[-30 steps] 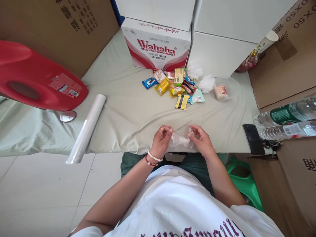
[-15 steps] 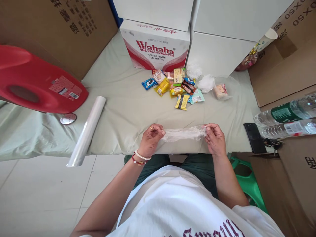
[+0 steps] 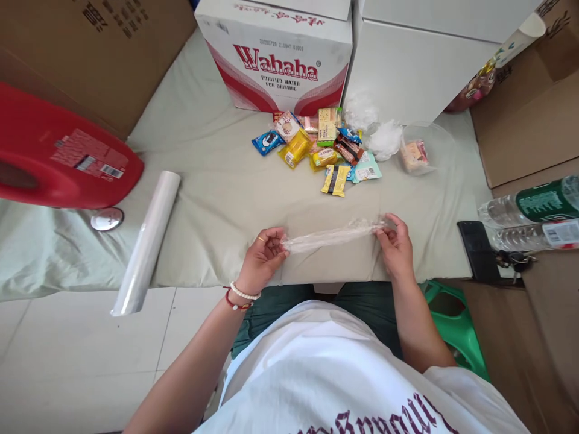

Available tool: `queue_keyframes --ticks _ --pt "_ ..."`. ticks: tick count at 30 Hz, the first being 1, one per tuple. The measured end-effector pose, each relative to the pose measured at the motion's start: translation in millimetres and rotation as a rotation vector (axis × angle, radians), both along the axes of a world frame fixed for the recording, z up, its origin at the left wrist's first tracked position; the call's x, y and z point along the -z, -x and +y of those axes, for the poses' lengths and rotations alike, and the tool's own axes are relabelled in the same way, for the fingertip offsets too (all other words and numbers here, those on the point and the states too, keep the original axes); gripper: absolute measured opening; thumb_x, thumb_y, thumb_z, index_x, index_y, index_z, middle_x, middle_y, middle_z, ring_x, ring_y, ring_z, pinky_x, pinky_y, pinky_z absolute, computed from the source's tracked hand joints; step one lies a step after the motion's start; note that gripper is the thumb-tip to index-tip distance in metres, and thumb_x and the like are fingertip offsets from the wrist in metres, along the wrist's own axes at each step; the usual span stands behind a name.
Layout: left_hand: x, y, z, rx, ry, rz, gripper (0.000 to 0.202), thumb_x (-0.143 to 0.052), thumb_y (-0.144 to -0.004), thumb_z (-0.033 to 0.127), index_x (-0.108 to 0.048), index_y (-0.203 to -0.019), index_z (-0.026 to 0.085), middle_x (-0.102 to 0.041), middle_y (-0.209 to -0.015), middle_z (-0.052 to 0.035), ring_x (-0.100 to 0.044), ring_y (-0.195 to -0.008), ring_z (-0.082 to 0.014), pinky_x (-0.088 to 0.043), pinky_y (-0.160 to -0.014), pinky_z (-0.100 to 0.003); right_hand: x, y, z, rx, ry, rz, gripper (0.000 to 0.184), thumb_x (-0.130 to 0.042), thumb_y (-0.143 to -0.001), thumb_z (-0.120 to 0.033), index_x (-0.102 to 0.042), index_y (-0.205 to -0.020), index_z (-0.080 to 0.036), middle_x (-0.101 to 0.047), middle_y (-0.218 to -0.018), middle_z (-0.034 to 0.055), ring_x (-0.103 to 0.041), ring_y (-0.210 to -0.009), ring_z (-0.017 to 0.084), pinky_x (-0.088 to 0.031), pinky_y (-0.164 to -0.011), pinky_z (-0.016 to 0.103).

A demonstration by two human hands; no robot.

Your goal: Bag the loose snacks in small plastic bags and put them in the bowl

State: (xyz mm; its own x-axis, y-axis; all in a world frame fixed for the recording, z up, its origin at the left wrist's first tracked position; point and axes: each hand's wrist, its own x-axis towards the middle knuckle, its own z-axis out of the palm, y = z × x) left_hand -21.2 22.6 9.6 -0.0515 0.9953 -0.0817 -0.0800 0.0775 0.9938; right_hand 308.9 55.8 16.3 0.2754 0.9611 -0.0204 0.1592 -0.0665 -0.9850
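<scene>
Between my two hands a clear, gathered plastic film cover (image 3: pixel 332 239) is stretched in a narrow band just above the cloth. My left hand (image 3: pixel 263 256) pinches one end of it, a ring and beaded bracelets showing on that side. The other end is pinched between thumb and fingers of my right hand (image 3: pixel 394 246). Beyond the band lies a pile of small wrapped snacks (image 3: pixel 325 141). Crumpled clear plastic (image 3: pixel 383 140) sits to their right, beside a clear plastic bowl (image 3: pixel 429 166) with wrapped snacks in it.
A Wahaha carton (image 3: pixel 275 66) and white boxes (image 3: pixel 402 72) stand at the back. To the left are a red jug (image 3: pixel 58 150) and a plastic film roll (image 3: pixel 147 244) overhanging the edge. Bottles (image 3: pixel 545 205), a phone (image 3: pixel 478 250) and keys (image 3: pixel 515 259) lie right.
My hands have moved farther apart, and the plastic between them is pulled longer and thinner. The left hand has shifted left. The head view has also moved slightly.
</scene>
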Motion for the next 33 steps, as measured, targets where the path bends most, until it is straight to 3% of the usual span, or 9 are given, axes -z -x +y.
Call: queue_keyframes --ticks 3,7,11,14,18,21,24,26,33 --pt "-2.0 -8.4 -6.3 0.0 -0.099 0.209 0.018 -0.078 -0.078 0.026 -0.074 -0.095 0.023 -0.062 -0.1 -0.0044 -0.061 -0.086 -0.0166 -0.055 -0.079 -0.031 -0.2 7.5 -9.8 0.14 -0.021 -0.1 0.038 -0.071 -0.091 -0.058 -0.063 -0.106 -0.024 -0.064 -0.084 -0.0008 -0.06 -0.068 0.014 -0.053 -0.063 0.027" --pt "-12.9 -26.5 -19.7 -0.056 -0.215 0.432 0.007 -0.068 -0.083 0.016 -0.068 -0.081 0.023 -0.062 -0.105 -0.0058 -0.063 -0.095 -0.0195 -0.053 -0.085 -0.035 -11.9 27.0 -25.0 0.089 0.104 0.041 0.047 -0.056 -0.097 -0.07 -0.056 -0.09 -0.024 -0.058 -0.073 -0.0032 -0.051 -0.052 0.011 -0.04 -0.046 0.024" --pt "-20.5 -40.1 -26.0 -0.205 -0.332 0.551 0.015 -0.066 -0.082 0.01 -0.06 -0.078 0.023 -0.06 -0.105 -0.0058 -0.062 -0.096 -0.02 -0.052 -0.084 -0.036 -19.7 38.3 -30.2 0.157 -0.018 0.06 0.044 -0.061 -0.095 -0.069 -0.056 -0.104 -0.026 -0.063 -0.105 0.0033 -0.065 -0.08 0.016 -0.054 -0.064 0.028" --pt "-22.3 -43.6 -24.5 -0.303 -0.39 0.581 0.021 -0.067 -0.082 0.01 -0.054 -0.071 0.023 -0.058 -0.101 -0.0058 -0.061 -0.092 -0.0196 -0.052 -0.077 -0.033 -24.0 37.7 -33.8 0.247 -0.132 -0.168 0.036 -0.072 -0.093 -0.057 -0.058 -0.103 -0.025 -0.061 -0.095 0.0019 -0.06 -0.079 0.016 -0.053 -0.072 0.029" --pt "-23.3 -51.1 -26.8 -0.32 -0.401 0.566 0.028 -0.068 -0.086 0.015 -0.05 -0.066 0.022 -0.056 -0.098 -0.0062 -0.058 -0.084 -0.018 -0.051 -0.071 -0.032 -25.1 49.9 -41.9 -0.168 0.237 0.027 0.041 -0.065 -0.094 -0.064 -0.061 -0.092 -0.024 -0.056 -0.068 -0.002 -0.052 -0.058 0.014 -0.041 -0.049 0.026" --pt "-22.5 -61.8 -36.8 -0.214 -0.349 0.509 0.031 -0.071 -0.087 0.021 -0.049 -0.065 0.022 -0.059 -0.1 -0.0069 -0.056 -0.076 -0.0155 -0.053 -0.071 -0.033 -18.0 71.5 -43.2 -0.323 0.452 0.288 0.052 -0.075 -0.083 -0.063 -0.058 -0.115 -0.026 -0.066 -0.082 -0.0006 -0.062 -0.063 0.017 -0.046 -0.046 0.025" --pt "-17.8 -65.5 -49.0 -0.085 -0.259 0.408 0.032 -0.074 -0.086 0.025 -0.049 -0.066 0.022 -0.061 -0.101 -0.0075 -0.057 -0.078 -0.0159 -0.054 -0.074 -0.034 -8.4 85.8 -35.8 -0.251 0.376 0.398 0.069 -0.086 -0.072 -0.046 -0.05 -0.13 -0.03 -0.067 -0.089 -0.0029 -0.063 -0.066 0.015 -0.053 -0.055 0.027" --pt "-13.4 -58.4 -55.4 -0.044 -0.162 0.332 0.029 -0.075 -0.083 0.025 -0.051 -0.068 0.022 -0.06 -0.103 -0.0077 -0.059 -0.081 -0.0165 -0.054 -0.076 -0.033 -3.9 85.9 -28.6 -0.228 0.321 0.409 0.06 -0.083 -0.074 -0.042 -0.053 -0.124 -0.029 -0.064 -0.084 -0.0042 -0.06 -0.063 0.014 -0.053 -0.057 0.027" --pt "-25.1 -28.5 -56.8 -0.185 0.063 0.079 0.014 -0.066 -0.085 0.032 -0.065 -0.097 0.024 -0.063 -0.118 -0.0073 -0.061 -0.101 -0.0212 -0.052 -0.076 -0.031 -9.0 70.4 -26.9 -0.2 0.102 0.033 0.038 -0.071 -0.088 -0.042 -0.063 -0.123 -0.028 -0.067 -0.095 0.0018 -0.063 -0.074 0.017 -0.054 -0.068 0.032"
